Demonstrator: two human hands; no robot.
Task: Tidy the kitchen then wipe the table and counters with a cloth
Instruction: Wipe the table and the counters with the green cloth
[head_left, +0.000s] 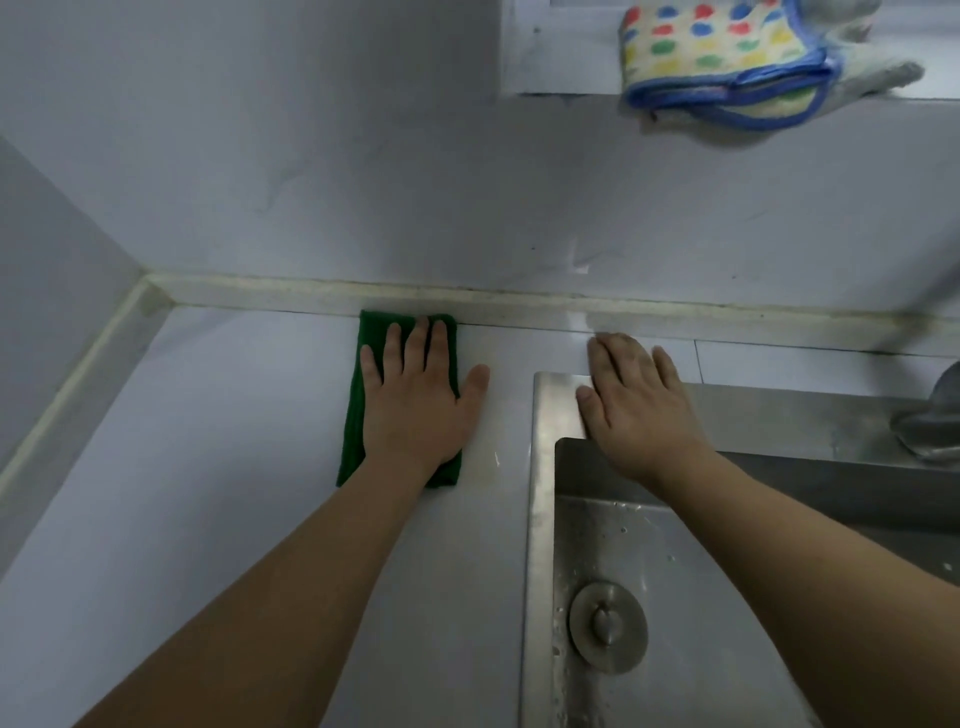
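The fingers (415, 345) of the left hand (415, 405) lie straight and slightly spread, pressed flat on a green cloth (353, 415), with the thumb reaching off its right edge onto the bare bench (208, 467). The cloth is folded into a long rectangle, soft and matte, and lies lengthwise under the palm; its far end touches the pale sealant strip (519, 306) where the bench meets the back wall (363, 182), and its near end shows below the wrist.

The right hand (639, 405) rests palm down just beside it, fingers straight and close together, holding nothing. Its fingertips lie on the white bench behind the sink (543, 467), while the palm covers the far left corner of the sink's steel rim.

Left of the cloth the bench runs smooth and pale to a corner, where the same sealant strip turns along the side wall (52, 286). A narrow band of bench lies between the cloth and the sink rim. The sink is brushed stainless steel, its basin spotted with water drops, with a round metal drain plug (608, 629) on its floor. At the right edge part of a metal tap base (930, 426) shows, blurred.

High on the back wall, well apart from both hands, a ledge (561, 88) carries a folded cream towel (722, 57) with coloured dots and blue trim, hanging a little over the edge, and a pale knitted glove (878, 67) beside it.
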